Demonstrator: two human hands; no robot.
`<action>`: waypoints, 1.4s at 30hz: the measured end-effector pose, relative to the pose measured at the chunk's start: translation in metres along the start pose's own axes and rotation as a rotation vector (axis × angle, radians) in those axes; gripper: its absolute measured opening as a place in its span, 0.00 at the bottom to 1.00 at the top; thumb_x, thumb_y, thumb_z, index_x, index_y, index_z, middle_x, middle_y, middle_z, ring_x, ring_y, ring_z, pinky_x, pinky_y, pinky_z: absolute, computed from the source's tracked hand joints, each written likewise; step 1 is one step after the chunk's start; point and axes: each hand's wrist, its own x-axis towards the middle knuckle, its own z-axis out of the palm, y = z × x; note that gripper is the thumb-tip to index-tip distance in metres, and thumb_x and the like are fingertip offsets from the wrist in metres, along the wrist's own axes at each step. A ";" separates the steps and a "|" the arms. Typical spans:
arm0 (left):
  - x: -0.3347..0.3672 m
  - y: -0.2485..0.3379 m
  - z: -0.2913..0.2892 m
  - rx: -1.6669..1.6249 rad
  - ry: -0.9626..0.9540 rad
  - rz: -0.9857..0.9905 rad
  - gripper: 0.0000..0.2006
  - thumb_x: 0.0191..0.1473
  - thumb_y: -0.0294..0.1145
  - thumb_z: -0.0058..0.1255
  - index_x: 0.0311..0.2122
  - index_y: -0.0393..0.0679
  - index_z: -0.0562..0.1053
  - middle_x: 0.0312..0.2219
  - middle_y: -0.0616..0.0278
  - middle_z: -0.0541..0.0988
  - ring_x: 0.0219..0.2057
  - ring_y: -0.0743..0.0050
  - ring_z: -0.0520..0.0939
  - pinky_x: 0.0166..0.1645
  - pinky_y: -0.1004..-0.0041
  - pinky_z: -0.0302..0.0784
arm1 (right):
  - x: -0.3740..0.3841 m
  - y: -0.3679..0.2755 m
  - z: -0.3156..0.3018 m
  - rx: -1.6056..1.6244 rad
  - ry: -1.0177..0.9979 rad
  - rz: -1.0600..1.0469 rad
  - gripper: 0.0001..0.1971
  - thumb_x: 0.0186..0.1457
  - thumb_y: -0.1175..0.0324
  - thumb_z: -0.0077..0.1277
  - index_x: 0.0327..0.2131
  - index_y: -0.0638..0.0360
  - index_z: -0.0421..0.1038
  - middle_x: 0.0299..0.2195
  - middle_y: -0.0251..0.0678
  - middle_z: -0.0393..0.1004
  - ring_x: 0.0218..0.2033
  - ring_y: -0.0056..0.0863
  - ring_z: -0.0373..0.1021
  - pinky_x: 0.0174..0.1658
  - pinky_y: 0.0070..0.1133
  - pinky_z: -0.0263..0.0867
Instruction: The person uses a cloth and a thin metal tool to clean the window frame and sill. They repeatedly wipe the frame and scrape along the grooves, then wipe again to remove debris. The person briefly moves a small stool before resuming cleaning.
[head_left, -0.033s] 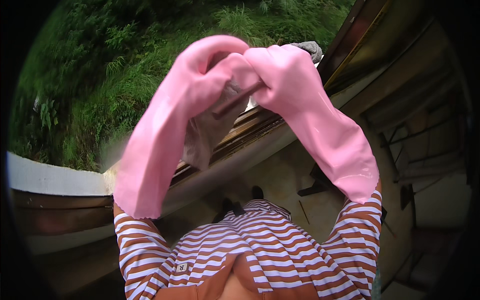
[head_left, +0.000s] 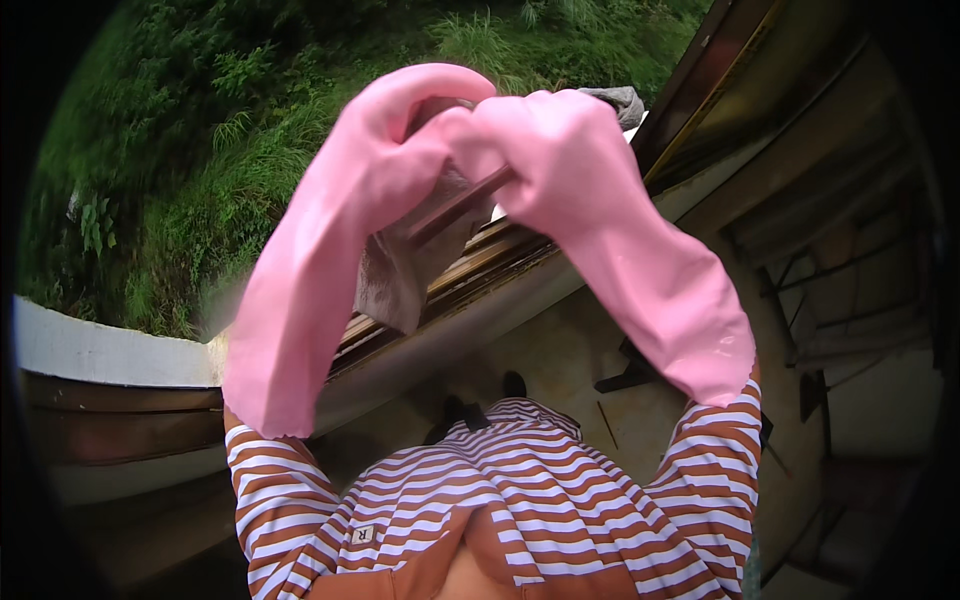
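Observation:
Both my hands wear long pink rubber gloves and meet in front of me at an open window. My left hand [head_left: 405,130] is curled, with a wet-looking grey-brown cloth [head_left: 390,285] hanging beneath it. From my right hand [head_left: 545,145], which is closed, a thin reddish-brown bar [head_left: 455,212] slants down to the left across the cloth. The fingertips of both hands are hidden by the gloves' folds, and the bar's upper end disappears inside the right hand. Behind the right hand lies a bunched grey cloth [head_left: 622,103].
Below my hands run the window's brown tracks [head_left: 470,285]. A white ledge [head_left: 110,345] stands at the left, and a dark window frame [head_left: 690,85] rises at the right. Green plants [head_left: 220,170] grow outside. Dark furniture [head_left: 830,290] stands in the room at the right.
My left hand has shifted slightly left and up, and my right slightly left. More of the bar shows between them, and the hanging cloth has swung a little left.

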 end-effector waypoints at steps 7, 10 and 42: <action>-0.100 0.039 -0.058 0.320 -0.017 0.101 0.15 0.54 0.09 0.53 0.46 0.30 0.81 0.43 0.52 0.86 0.43 0.66 0.86 0.48 0.71 0.83 | 0.024 -0.114 -0.002 0.384 -0.826 0.239 0.09 0.61 0.61 0.53 0.43 0.42 0.80 0.38 0.33 0.86 0.41 0.37 0.84 0.49 0.42 0.75; -0.133 0.015 -0.075 0.307 -0.141 -0.116 0.21 0.54 0.38 0.62 0.48 0.31 0.80 0.42 0.53 0.85 0.44 0.67 0.85 0.51 0.69 0.81 | -0.011 -0.140 0.037 0.577 -0.531 0.298 0.09 0.54 0.64 0.60 0.40 0.48 0.79 0.32 0.34 0.84 0.32 0.38 0.83 0.35 0.40 0.76; -0.013 -0.085 0.067 0.531 -0.411 -0.301 0.05 0.62 0.27 0.56 0.41 0.45 0.82 0.33 0.51 0.85 0.35 0.60 0.85 0.41 0.63 0.81 | -0.112 0.027 0.058 0.139 -0.254 0.291 0.12 0.45 0.71 0.62 0.32 0.35 0.81 0.21 0.26 0.77 0.24 0.33 0.77 0.28 0.29 0.73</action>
